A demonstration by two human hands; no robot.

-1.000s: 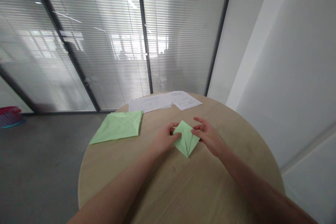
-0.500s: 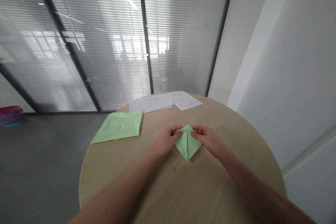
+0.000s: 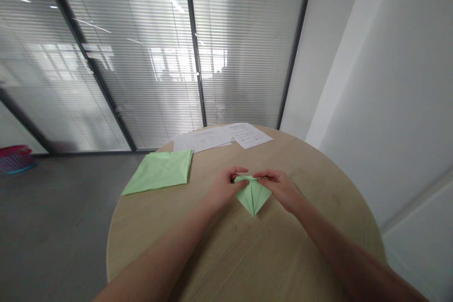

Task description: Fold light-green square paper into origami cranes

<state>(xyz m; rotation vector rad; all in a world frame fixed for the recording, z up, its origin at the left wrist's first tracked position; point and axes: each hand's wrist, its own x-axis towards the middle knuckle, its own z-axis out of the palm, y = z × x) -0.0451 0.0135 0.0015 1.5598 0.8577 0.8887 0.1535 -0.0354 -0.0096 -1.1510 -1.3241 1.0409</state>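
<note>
A light green folded paper (image 3: 253, 197) with creases running to a point near me lies on the wooden table between my hands. My left hand (image 3: 226, 188) has its thumb pressed on the paper's upper left corner, its index finger raised behind the top edge. With thumb and fingertips, my right hand (image 3: 278, 187) pinches the top edge at the right. That top edge is now roughly straight. Some of both hands' fingers are hidden behind the paper.
Farther left on the round table (image 3: 226, 255) lies a larger folded green sheet (image 3: 163, 170). White printed papers (image 3: 247, 135) rest at the far edge. Glass panels with blinds (image 3: 163, 80) stand behind, a white wall (image 3: 389, 104) at right. A basket (image 3: 16, 159) sits on the floor.
The paper's upper tip, which pointed away from me, has been folded over, leaving a straighter top edge. My right fingers have shifted left along that edge; my left index finger has lifted.
</note>
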